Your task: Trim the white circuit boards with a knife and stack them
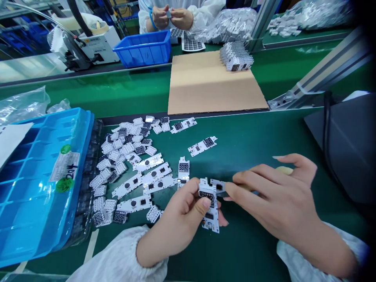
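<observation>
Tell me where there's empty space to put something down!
There's bare green tabletop between the cardboard sheet and the right hand, left of the dark panel. The cardboard is bare too, in front of the stacked boards. It's crowded between the blue tray and the left hand: little white blocks and loose boards.

Green strip [126, 94] runs crosswise | worktop [243, 133] in front of strip | metal post [326, 66] at strip's right | blurred blue shapes [19, 39] beyond strip
</observation>
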The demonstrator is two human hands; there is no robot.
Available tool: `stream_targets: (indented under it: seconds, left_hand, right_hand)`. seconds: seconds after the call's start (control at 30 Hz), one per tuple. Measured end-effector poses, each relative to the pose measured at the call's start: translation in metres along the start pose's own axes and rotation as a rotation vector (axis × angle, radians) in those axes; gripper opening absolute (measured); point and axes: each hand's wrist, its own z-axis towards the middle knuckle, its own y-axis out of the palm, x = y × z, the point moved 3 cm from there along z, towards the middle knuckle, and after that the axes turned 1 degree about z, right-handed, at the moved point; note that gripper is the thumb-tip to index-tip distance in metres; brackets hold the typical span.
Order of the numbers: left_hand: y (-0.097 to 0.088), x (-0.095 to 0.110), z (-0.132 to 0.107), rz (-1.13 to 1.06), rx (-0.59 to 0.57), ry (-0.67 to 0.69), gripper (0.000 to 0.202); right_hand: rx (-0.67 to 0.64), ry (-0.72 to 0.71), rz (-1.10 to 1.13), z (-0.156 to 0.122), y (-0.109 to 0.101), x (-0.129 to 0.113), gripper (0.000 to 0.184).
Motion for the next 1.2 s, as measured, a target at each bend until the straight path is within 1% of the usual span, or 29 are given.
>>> stream_targets:
  seconds: [0.13, 0.27, 0.47, 0.63, 0.7, 0.73, 0.8, 0.83, 0.9, 0.93, 0.97, 1.03, 1.1, 1.2]
  left_hand:
    - [-0.001, 0.004, 0.0, 0.165, -0.02, -0.11, 0.023]
    - [0.0, 0.001, -0.001, 0.167, -0.036, -0.152, 0.025]
    - [0.005, -0.002, -0.001, 0.149, -0.068, -0.125, 0.024]
    - [0.006, -0.002, 0.0, 0.17, -0.074, -0.115, 0.023]
    - [0.005, 0.0, -0.001, 0.146, -0.058, -0.1, 0.022]
    - [0.005, 0.002, 0.0, 0.113, -0.039, -0.082, 0.021]
    - [0.002, 0.006, 0.0, 0.012, 0.018, -0.038, 0.019]
    - [0.001, 0.008, 0.0, -0.047, 0.052, -0.02, 0.019]
    - [-0.001, 0.011, 0.001, -0.151, 0.107, -0.006, 0.022]
    - [-0.002, 0.012, 0.001, -0.191, 0.12, -0.002, 0.024]
    - [-0.002, 0.012, 0.001, -0.224, 0.127, 0.004, 0.023]
    - [-0.002, 0.012, 0.001, -0.268, 0.136, 0.021, 0.017]
    - [-0.002, 0.01, 0.001, -0.291, 0.146, 0.03, 0.014]
    - [0.0, 0.007, 0.0, -0.286, 0.121, 0.037, 0.014]
  right_hand:
    - [-0.11, -0.073, 0.015, -0.005, 0.002, 0.004, 0.019]
    - [-0.204, -0.069, 0.099, -0.006, 0.003, 0.005, 0.022]
    - [-0.257, 0.003, 0.287, -0.006, -0.001, 0.004, 0.03]
    - [-0.281, 0.067, 0.353, -0.006, 0.001, 0.004, 0.031]
    - [-0.258, 0.078, 0.324, -0.005, 0.001, 0.005, 0.03]
    - [-0.221, 0.076, 0.291, -0.004, 0.0, 0.006, 0.029]
    - [-0.086, 0.093, 0.195, -0.003, -0.007, 0.01, 0.024]
    - [-0.005, 0.126, 0.147, -0.002, -0.011, 0.013, 0.022]
    - [0.139, 0.238, 0.082, -0.003, -0.019, 0.02, 0.02]
    - [0.183, 0.293, 0.067, -0.004, -0.021, 0.023, 0.021]
    - [0.197, 0.334, 0.067, -0.004, -0.021, 0.024, 0.022]
    - [0.168, 0.361, 0.107, -0.005, -0.017, 0.022, 0.022]
    - [0.108, 0.369, 0.201, -0.005, -0.008, 0.017, 0.021]
    - [0.044, 0.445, 0.373, -0.005, 0.005, 0.01, 0.019]
